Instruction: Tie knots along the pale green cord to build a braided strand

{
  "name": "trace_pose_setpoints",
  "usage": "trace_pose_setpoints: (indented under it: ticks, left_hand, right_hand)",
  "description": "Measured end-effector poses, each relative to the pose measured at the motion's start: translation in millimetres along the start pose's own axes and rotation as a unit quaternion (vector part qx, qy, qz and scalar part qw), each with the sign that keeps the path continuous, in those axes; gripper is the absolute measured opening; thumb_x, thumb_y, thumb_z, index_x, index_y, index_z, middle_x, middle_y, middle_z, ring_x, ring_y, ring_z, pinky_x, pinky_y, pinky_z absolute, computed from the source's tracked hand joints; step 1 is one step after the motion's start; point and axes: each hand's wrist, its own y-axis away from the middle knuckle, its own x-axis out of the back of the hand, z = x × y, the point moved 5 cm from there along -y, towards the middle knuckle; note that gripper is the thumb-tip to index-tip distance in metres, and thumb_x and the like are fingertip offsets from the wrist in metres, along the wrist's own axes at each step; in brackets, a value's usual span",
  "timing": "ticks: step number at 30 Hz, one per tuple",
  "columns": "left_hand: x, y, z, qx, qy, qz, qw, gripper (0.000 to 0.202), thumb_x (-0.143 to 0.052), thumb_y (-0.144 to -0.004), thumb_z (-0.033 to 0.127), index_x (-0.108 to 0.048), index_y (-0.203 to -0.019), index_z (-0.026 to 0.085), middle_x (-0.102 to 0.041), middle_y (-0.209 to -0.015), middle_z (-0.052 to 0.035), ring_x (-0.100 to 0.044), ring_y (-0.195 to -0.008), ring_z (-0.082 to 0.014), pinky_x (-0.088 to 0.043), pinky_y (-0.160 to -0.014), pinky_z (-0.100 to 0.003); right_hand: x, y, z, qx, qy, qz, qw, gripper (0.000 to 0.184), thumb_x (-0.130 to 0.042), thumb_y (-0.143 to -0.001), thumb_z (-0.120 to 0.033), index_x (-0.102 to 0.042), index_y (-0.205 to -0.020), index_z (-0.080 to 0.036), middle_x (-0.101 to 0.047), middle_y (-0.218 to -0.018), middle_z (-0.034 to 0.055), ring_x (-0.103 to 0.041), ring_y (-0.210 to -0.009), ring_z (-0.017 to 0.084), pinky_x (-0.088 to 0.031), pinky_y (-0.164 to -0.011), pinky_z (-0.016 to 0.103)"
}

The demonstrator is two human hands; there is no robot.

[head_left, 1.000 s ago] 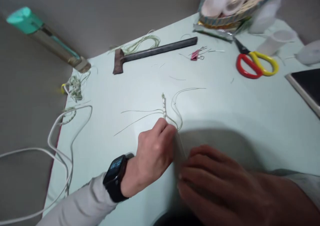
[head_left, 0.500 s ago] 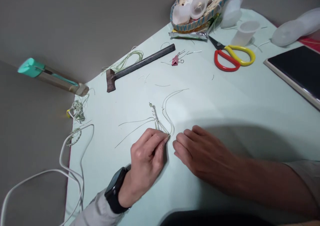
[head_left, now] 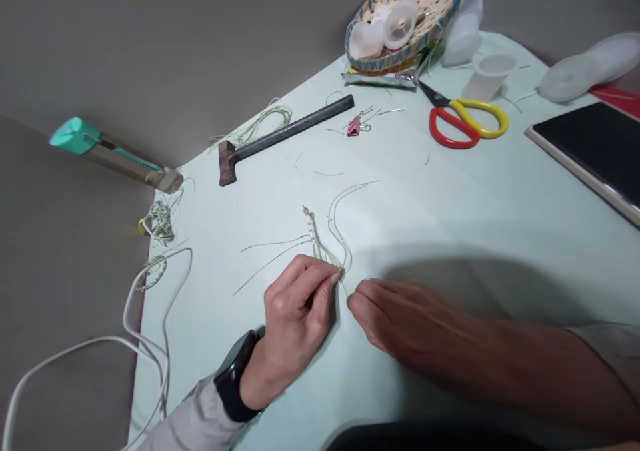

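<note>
A short braided piece (head_left: 310, 230) of pale green and white cord lies on the table, with loose strands spreading to its left and a curved pair of cords (head_left: 334, 218) rising to its right. My left hand (head_left: 297, 304), with a black watch at the wrist, pinches the green cords between thumb and forefinger just below the braid. One thin strand runs from these fingertips down to my right hand (head_left: 390, 314), whose fingers are closed on its end. The fingertips of the right hand are hidden beneath the hand.
A hammer (head_left: 285, 134) lies beyond the braid beside coiled cord (head_left: 263, 121). Further right are a pink binder clip (head_left: 354, 126), scissors (head_left: 453, 131), a woven basket (head_left: 430, 4), plastic cups (head_left: 493, 71) and a dark-screened device (head_left: 595, 148). White cable (head_left: 125, 304) hangs at the left edge.
My right hand has lowered slightly and its fingers have drawn closer together. A thin strand now shows stretched between the two hands. The left hand keeps its pinch.
</note>
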Motion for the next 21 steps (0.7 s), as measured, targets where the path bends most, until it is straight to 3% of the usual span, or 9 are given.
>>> trace_pose_setpoints:
  ticks: [4, 7, 9, 11, 13, 16, 19, 21]
  left_hand:
    - [-0.7, 0.8, -1.9, -0.002, 0.002, -0.004, 1.000, 0.017, -0.058, -0.092, 0.002, -0.071, -0.086, 0.011, -0.065, -0.077, -0.0041, -0.059, -0.070, -0.0100, -0.048, -0.064, -0.020]
    - [-2.5, 1.6, -4.2, 0.000, 0.005, -0.019, 1.000, 0.018, -0.056, -0.092, 0.001, -0.072, -0.089, 0.010, -0.065, -0.078, -0.0048, -0.060, -0.070, -0.0105, -0.048, -0.063, -0.020]
    - [-3.4, 1.8, -5.3, 0.002, 0.008, -0.029, 1.000, 0.019, -0.055, -0.093, 0.002, -0.072, -0.090, 0.010, -0.065, -0.079, -0.0056, -0.061, -0.070, -0.0113, -0.049, -0.063, -0.021]
    - [-3.9, 1.6, -6.3, 0.005, 0.011, -0.038, 0.999, 0.021, -0.053, -0.094, 0.002, -0.072, -0.090, 0.010, -0.065, -0.080, -0.0064, -0.061, -0.071, -0.0124, -0.049, -0.063, -0.022]
    - [-4.5, 1.0, -7.5, 0.010, 0.016, -0.048, 0.999, 0.022, -0.052, -0.095, 0.003, -0.072, -0.089, 0.011, -0.065, -0.079, -0.0063, -0.061, -0.070, -0.0130, -0.048, -0.063, -0.023]
    - [-5.1, 0.1, -10.6, 0.017, 0.025, -0.061, 0.998, 0.022, -0.054, -0.096, 0.006, -0.072, -0.086, 0.012, -0.065, -0.077, -0.0062, -0.061, -0.068, -0.0135, -0.047, -0.061, -0.024]
    - [-4.9, -0.5, -14.6, 0.024, 0.036, -0.065, 0.997, 0.019, -0.055, -0.097, 0.008, -0.071, -0.087, 0.012, -0.064, -0.075, -0.0050, -0.059, -0.066, -0.0135, -0.045, -0.060, -0.024]
    - [-4.8, -0.5, -17.0, 0.032, 0.045, -0.068, 0.996, 0.019, -0.056, -0.097, 0.009, -0.070, -0.086, 0.013, -0.062, -0.072, -0.0034, -0.058, -0.064, -0.0132, -0.044, -0.058, -0.024]
  right_hand:
    - [-0.6, -2.5, -7.1, 0.056, -0.042, 0.032, 0.997, 0.024, -0.052, -0.070, 0.004, -0.054, -0.081, -0.018, -0.052, -0.072, 0.0026, -0.042, -0.066, 0.017, -0.038, -0.063, 0.032]
    - [2.7, -1.1, -5.8, 0.055, -0.134, 0.041, 0.989, 0.034, -0.043, -0.070, 0.007, -0.055, -0.091, -0.017, -0.060, -0.080, 0.0054, -0.047, -0.072, 0.019, -0.043, -0.070, 0.033]
    - [9.3, -0.8, 0.4, 0.018, -0.207, 0.031, 0.978, 0.036, -0.039, -0.073, 0.006, -0.053, -0.097, -0.017, -0.063, -0.087, 0.0062, -0.051, -0.076, 0.018, -0.046, -0.074, 0.031]
    - [17.1, -1.7, 12.2, -0.062, -0.287, 0.009, 0.956, 0.028, -0.040, -0.082, 0.002, -0.049, -0.096, -0.020, -0.060, -0.084, 0.0021, -0.050, -0.074, 0.015, -0.047, -0.072, 0.028]
    - [23.3, -3.2, 26.7, -0.155, -0.399, -0.010, 0.904, 0.015, -0.044, -0.092, -0.008, -0.047, -0.090, -0.022, -0.055, -0.078, -0.0022, -0.046, -0.067, 0.012, -0.043, -0.063, 0.026]
    - [29.2, -7.8, 46.7, -0.260, -0.561, -0.008, 0.786, 0.009, -0.051, -0.096, -0.024, -0.051, -0.088, -0.022, -0.051, -0.073, -0.0045, -0.043, -0.063, 0.010, -0.035, -0.055, 0.023]
    - [31.8, -17.5, 62.9, -0.322, -0.655, 0.009, 0.684, 0.008, -0.061, -0.090, -0.022, -0.055, -0.086, -0.020, -0.048, -0.065, -0.0065, -0.041, -0.058, 0.007, -0.032, -0.053, 0.021]
    - [33.4, -29.4, 70.5, -0.334, -0.687, 0.018, 0.645, 0.008, -0.063, -0.086, -0.017, -0.056, -0.085, -0.019, -0.047, -0.062, -0.0070, -0.039, -0.055, 0.006, -0.030, -0.051, 0.020]
